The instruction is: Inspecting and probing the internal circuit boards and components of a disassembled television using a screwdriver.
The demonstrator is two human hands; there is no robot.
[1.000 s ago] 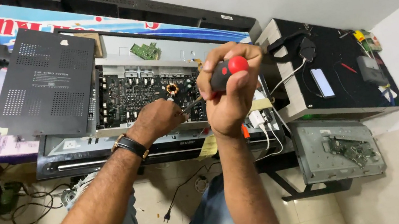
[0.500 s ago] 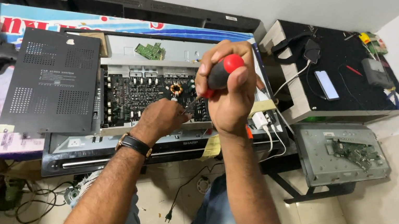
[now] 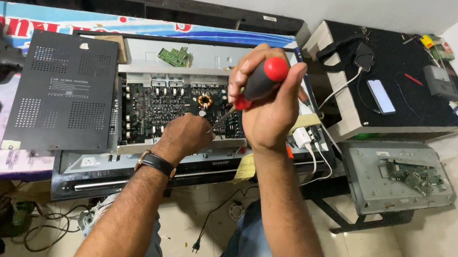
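A banner-covered bench (image 3: pixel 14 27) is carrying an opened metal amplifier chassis with a dark green circuit board (image 3: pixel 171 104), and a black perforated metal cover (image 3: pixel 57 93) is lying just beside it. The right hand (image 3: pixel 267 101) is gripping a red-and-black-handled screwdriver (image 3: pixel 255 82), its tip slanting down to the board. The left hand (image 3: pixel 184 135) is resting curled on the board's edge beside the tip.
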